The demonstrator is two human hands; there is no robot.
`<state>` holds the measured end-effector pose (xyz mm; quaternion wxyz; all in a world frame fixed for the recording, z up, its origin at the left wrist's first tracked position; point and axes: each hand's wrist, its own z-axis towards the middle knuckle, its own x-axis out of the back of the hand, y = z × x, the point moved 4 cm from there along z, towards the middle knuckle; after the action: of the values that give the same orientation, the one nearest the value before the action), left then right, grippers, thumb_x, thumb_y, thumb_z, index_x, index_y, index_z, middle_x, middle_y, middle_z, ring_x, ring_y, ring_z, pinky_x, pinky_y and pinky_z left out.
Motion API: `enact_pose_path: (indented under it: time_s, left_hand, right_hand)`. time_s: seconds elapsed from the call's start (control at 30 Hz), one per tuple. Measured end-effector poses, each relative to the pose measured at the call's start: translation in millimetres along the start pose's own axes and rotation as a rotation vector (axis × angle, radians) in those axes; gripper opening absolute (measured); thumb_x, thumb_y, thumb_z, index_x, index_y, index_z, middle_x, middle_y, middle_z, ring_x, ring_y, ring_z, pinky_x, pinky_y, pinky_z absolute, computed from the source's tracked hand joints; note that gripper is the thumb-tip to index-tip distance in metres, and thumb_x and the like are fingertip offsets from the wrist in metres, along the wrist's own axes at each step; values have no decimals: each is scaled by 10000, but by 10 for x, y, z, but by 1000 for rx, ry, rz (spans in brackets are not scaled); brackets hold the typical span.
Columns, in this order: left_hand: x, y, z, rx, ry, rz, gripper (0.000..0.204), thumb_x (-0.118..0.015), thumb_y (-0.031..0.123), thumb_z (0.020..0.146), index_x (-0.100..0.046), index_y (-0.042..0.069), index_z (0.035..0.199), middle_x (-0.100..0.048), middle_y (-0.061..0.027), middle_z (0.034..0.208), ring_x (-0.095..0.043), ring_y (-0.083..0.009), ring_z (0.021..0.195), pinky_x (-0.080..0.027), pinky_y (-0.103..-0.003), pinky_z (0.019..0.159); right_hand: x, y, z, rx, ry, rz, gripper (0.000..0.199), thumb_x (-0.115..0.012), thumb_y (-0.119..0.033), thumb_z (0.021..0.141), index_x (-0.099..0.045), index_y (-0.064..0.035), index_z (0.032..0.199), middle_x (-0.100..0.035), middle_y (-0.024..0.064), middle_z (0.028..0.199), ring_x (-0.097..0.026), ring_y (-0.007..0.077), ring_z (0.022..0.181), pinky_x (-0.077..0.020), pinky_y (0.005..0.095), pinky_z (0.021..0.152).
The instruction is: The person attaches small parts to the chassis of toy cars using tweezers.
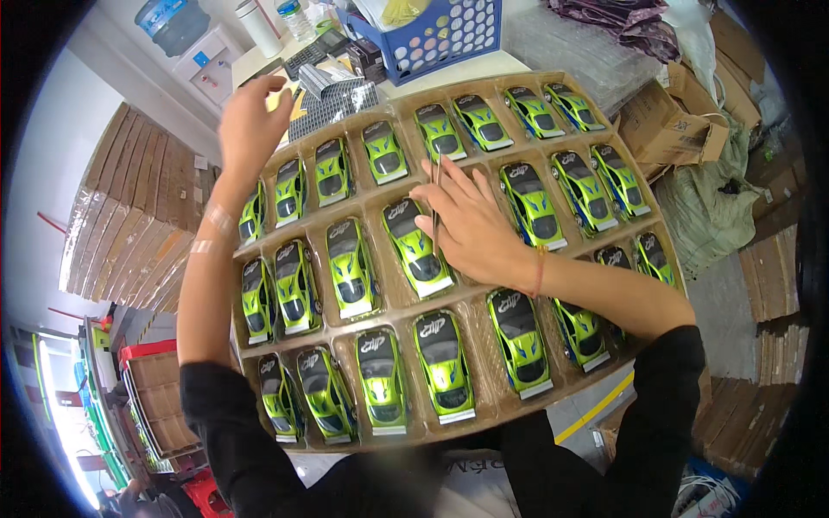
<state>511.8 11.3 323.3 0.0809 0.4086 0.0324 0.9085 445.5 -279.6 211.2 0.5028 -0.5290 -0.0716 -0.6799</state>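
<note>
Seems to be at fine handwork over the toy cars (418, 246). Holding thin metal tweezers (438, 203) in the right hand (471, 220), thumb and fingertips nearly closed, remaining fingers spread, above the middle row. Holding the left hand (250, 129) up by the gridded sheet (338, 108) near the tabletop (508, 65), fingers partly curled; cannot tell about anything pinched there. Likely calls next for a steady, light touch of the tweezers, without scuffing paint. Lying in three rows in the brown plastic tray (482, 363): glossy lime-green bodies, black panels with white markings, dark windows, blue accents.
</note>
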Motion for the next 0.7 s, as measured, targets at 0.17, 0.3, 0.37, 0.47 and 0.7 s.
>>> enact_pose_path:
  time_s: [0.17,0.3,0.37,0.47,0.7]
  left_hand:
    - [-1276,-483,390,302,-367,242,523,-634,471,797,-721,24,1054,-705,-229,1036,-683,-380,973,-545,-449,833]
    - [-1731,-397,534,362,-462,224,518,-667,448,767,-719,3,1027,-708,-221,1060,-683,-397,995,-553,-455,837]
    - [-1781,-558,572,339,-372,276,386,-635,338,818,-720,3,990,-707,-230,1037,-687,-406,963,-557,-461,817]
    - [-1613,-618,527,257,-174,352,253,-593,235,856,-725,43,955,-715,-214,955,-692,-415,896,-560,-481,767]
    - [180,905,-151,-225,183,285,168,-632,228,901,-716,191,1041,-711,-43,929,-697,-259,804,-542,-340,633]
  right_hand:
    - [0,63,20,2,16,26,321,-547,-176,944,-526,-38,1233,-446,234,1442,-332,434,1387,-267,635,1058]
    - [13,103,14,-7,27,10,334,-576,-163,914,-536,-43,1223,-448,224,1445,-330,414,1392,-277,618,1049]
    - [23,45,36,-4,19,27,336,-579,-169,913,-537,-45,1222,-450,222,1444,-331,406,1393,-277,618,1048]
    - [-35,50,62,-3,7,71,355,-585,-190,916,-521,-45,1234,-436,231,1456,-343,399,1388,-277,619,1042]
    - [245,261,99,27,384,360,308,-625,-175,917,-572,-32,1184,-617,225,1247,-627,377,1077,-484,429,902]
